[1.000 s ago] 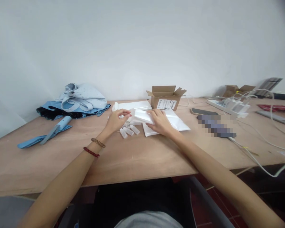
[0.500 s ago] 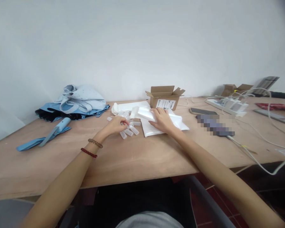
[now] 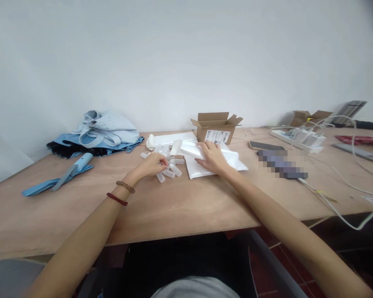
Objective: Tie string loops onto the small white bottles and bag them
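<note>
Left hand: just left of the middle of the frame, the left hand [image 3: 153, 164] has its fingers curled in close, thumb and forefinger tips nearly meeting at the edge of the pile; whether a tube is pinched between them cannot be told.
Right hand: right of the middle, the right hand [image 3: 213, 158] is partly closed over a white sleeve [image 3: 189, 148], fingers bent across its top and thumb against its near side.
White sleeve: at the centre of the frame, slanting, its crumpled left end pointing toward the small tubes.
Small tubes: translucent tubes [image 3: 175, 169] lie scattered at the centre, fanned out just beside the left fingertips.
Flat packet: a shiny white packet [image 3: 195, 169] lies under the sleeve and the right hand, its corner reaching right of centre.
Carton: an open cardboard box [image 3: 216, 131], labelled on its front, stands behind the right hand, above centre.
Wrist: two beaded bracelets [image 3: 117, 199] circle the left wrist, lower left of centre.
</note>
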`<state>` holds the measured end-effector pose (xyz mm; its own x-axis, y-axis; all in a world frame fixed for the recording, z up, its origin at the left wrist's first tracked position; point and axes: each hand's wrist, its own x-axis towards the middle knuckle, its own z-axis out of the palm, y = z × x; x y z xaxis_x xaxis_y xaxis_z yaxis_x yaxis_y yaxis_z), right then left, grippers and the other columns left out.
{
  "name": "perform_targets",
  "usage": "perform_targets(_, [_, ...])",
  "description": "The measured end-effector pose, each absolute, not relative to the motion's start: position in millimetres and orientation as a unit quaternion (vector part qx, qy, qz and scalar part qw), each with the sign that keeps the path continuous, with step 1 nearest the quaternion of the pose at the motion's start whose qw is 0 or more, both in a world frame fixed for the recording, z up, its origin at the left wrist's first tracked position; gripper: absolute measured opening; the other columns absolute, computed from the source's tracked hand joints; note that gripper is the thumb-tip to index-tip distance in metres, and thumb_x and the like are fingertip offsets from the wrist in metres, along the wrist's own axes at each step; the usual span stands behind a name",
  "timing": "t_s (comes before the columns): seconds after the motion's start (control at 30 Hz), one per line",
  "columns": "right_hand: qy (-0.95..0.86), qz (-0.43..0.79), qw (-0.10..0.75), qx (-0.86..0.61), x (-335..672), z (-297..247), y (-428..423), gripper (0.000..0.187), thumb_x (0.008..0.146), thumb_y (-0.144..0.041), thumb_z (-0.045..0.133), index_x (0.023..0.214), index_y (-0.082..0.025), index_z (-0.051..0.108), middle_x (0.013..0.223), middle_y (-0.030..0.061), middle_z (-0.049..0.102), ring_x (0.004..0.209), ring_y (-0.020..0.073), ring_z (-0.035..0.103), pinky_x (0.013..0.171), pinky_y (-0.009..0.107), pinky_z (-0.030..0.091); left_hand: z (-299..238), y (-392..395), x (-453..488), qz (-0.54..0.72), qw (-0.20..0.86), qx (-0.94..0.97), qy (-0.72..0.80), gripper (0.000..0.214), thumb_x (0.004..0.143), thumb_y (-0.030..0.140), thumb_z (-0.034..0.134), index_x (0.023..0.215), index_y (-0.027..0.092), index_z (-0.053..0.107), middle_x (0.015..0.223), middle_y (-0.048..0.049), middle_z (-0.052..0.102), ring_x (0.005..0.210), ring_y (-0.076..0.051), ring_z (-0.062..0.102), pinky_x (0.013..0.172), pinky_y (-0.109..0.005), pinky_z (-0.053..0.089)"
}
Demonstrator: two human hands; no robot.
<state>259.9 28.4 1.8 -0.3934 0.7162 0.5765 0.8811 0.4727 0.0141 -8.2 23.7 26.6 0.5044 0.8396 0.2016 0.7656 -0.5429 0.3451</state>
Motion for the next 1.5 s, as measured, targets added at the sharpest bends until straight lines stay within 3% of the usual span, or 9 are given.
perform_targets(0.17, [-0.819, -0.159, 0.257, -0.489, 261, 2, 29, 0.048, 0.082, -0.032, 0.057, 0.125, -0.016, 0.045, 0.117, 0.0148, 0.054, 0.109, 0.032, 0.048, 0.09, 0.042, 0.032, 26, 23, -8, 0.179, 0.084, 0.863, 0.465, 0.014, 0.075, 0.021, 0.053, 0.073, 0.017, 0.067, 0.073, -0.0044, 0.068, 0.075, -0.019, 0.059, 0.073, -0.03, 0.043])
perform_targets(0.33, [-0.818, -0.16, 0.254, -0.491, 262, 2, 29, 0.049, 0.081, -0.032, 0.057, 0.126, -0.017, 0.044, 0.117, 0.0149, 0.054, 0.109, 0.0323, 0.048, 0.089, 0.043, 0.033, 29, 22, -7, 0.29, 0.07, 0.827, 0.477, 0.013, 0.079, 0.025, 0.049, 0.079, 0.018, 0.06, 0.088, -0.0067, 0.064, 0.083, -0.02, 0.057, 0.074, -0.032, 0.043])
perform_targets(0.63, [-0.816, -0.162, 0.246, -0.497, 261, 3, 28, 0.048, 0.082, -0.032, 0.056, 0.126, -0.016, 0.045, 0.116, 0.0153, 0.054, 0.109, 0.0325, 0.048, 0.089, 0.043, 0.033, 34, 27, -10, 0.437, 0.075, 0.727, 0.524, 0.012, 0.083, 0.027, 0.047, 0.082, 0.017, 0.054, 0.085, -0.005, 0.064, 0.078, -0.018, 0.057, 0.075, -0.031, 0.043])
perform_targets(1.03, [-0.844, -0.155, 0.245, -0.451, 255, 3, 22, 0.047, 0.082, -0.028, 0.056, 0.126, -0.015, 0.045, 0.119, 0.0159, 0.055, 0.11, 0.0319, 0.047, 0.089, 0.041, 0.033, 33, 15, 0, 0.423, 0.0, 0.764, 0.487, 0.015, 0.084, 0.025, 0.05, 0.081, 0.017, 0.062, 0.08, -0.0044, 0.066, 0.071, -0.017, 0.056, 0.072, -0.03, 0.044])
perform_targets(1.27, [-0.858, -0.153, 0.262, -0.415, 246, 7, 12, 0.048, 0.082, -0.026, 0.056, 0.127, -0.017, 0.044, 0.12, 0.0156, 0.055, 0.114, 0.0311, 0.045, 0.091, 0.041, 0.032, 25, 16, 6, 0.456, 0.097, 0.762, 0.45, 0.015, 0.081, 0.026, 0.054, 0.086, 0.017, 0.065, 0.091, -0.005, 0.071, 0.085, -0.018, 0.063, 0.081, -0.03, 0.049])
perform_targets(1.43, [-0.861, -0.152, 0.274, -0.402, 243, 8, 8, 0.046, 0.081, -0.025, 0.055, 0.126, -0.015, 0.046, 0.12, 0.0154, 0.056, 0.112, 0.0295, 0.046, 0.091, 0.039, 0.032, 23, 13, 14, 0.418, 0.312, 0.753, 0.401, 0.023, 0.075, 0.032, 0.061, 0.088, 0.015, 0.066, 0.091, -0.0081, 0.072, 0.082, -0.02, 0.066, 0.076, -0.032, 0.053])
perform_targets(1.5, [-0.862, -0.151, 0.276, -0.398, 242, 7, 8, 0.046, 0.081, -0.024, 0.055, 0.125, -0.015, 0.046, 0.12, 0.0157, 0.056, 0.112, 0.0297, 0.046, 0.092, 0.039, 0.032, 24, 11, 16, 0.394, 0.35, 0.753, 0.393, 0.025, 0.074, 0.034, 0.062, 0.09, 0.015, 0.068, 0.092, -0.0087, 0.073, 0.081, -0.02, 0.067, 0.074, -0.032, 0.054])
